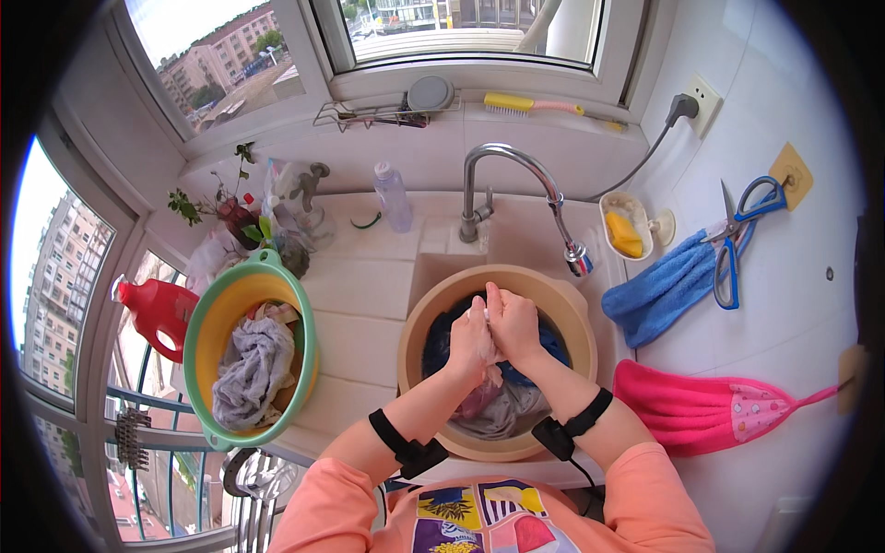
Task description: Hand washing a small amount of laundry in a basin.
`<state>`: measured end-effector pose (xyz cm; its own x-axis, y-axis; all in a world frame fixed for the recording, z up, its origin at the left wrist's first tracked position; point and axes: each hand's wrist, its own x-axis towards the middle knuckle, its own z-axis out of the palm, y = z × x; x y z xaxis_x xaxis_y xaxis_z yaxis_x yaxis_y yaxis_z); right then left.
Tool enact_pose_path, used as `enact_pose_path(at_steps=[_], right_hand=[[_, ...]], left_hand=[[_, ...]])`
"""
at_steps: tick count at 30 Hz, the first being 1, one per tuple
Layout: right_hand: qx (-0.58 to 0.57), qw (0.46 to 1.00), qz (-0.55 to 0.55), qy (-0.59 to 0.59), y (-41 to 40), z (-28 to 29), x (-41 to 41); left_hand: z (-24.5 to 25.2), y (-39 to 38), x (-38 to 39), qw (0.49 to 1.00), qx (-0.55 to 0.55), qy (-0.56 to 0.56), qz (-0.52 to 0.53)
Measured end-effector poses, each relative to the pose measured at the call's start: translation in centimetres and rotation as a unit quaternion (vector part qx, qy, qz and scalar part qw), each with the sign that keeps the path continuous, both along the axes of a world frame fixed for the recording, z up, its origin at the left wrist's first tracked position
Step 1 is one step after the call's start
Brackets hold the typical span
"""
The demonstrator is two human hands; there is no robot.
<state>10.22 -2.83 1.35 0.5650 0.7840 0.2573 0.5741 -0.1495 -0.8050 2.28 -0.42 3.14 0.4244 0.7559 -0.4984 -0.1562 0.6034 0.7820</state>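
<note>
Above a tan plastic basin (498, 453) in the sink, my left hand (470, 342) and my right hand (513, 325) press together around a small pale wet cloth (494, 356). My fingers hide most of this cloth. Its lower end hangs between my wrists towards the basin. Inside the basin, beneath my hands, lie dark blue clothes (442, 339), a pinkish piece of fabric (480, 404) and a grey garment (508, 415). A chrome gooseneck faucet (511, 151) arches over the basin's back right; no water is seen running from it.
Left on the counter, a green-rimmed yellow basin (192, 359) holds a grey cloth (256, 366). Beside it are a red detergent jug (157, 314) and a plant. A clear bottle (394, 200) stands behind. Scissors (729, 235), a blue towel (657, 290) and a pink towel (677, 408) hang right.
</note>
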Motion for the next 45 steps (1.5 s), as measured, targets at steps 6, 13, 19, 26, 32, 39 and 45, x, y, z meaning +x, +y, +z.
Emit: enact_pose_path(at_steps=[6,13,19,26,32,39,45], right_hand=[[0.015,0.997,0.071,-0.024,-1.5,1.5,-4.5],[0.019,0.999,0.032,0.032,-0.5,0.9,-2.3],[-0.055,0.997,-0.017,0.045,0.4,0.3,0.8],[0.005,0.998,0.042,0.052,-0.9,1.1,-2.5],[0.032,0.998,0.035,0.028,-1.5,1.8,-3.1],[-0.027,0.999,-0.027,0.026,-0.4,0.8,0.0],[0.004,0.999,0.032,-0.011,-0.9,1.7,-3.2]], left_hand=[[-5.0,3.5,-2.6,0.996,0.000,-0.090,-0.027],[-2.1,1.0,-0.8,0.993,-0.049,-0.108,0.022],[0.0,-1.1,-0.7,0.997,0.045,-0.017,-0.057],[-2.0,1.1,-1.0,0.995,-0.053,-0.088,-0.010],[-3.8,1.8,-1.1,0.997,0.024,-0.039,-0.057],[-0.8,-1.1,-0.3,0.997,0.032,-0.040,-0.063],[-4.3,0.8,-1.1,0.989,-0.090,-0.116,0.007]])
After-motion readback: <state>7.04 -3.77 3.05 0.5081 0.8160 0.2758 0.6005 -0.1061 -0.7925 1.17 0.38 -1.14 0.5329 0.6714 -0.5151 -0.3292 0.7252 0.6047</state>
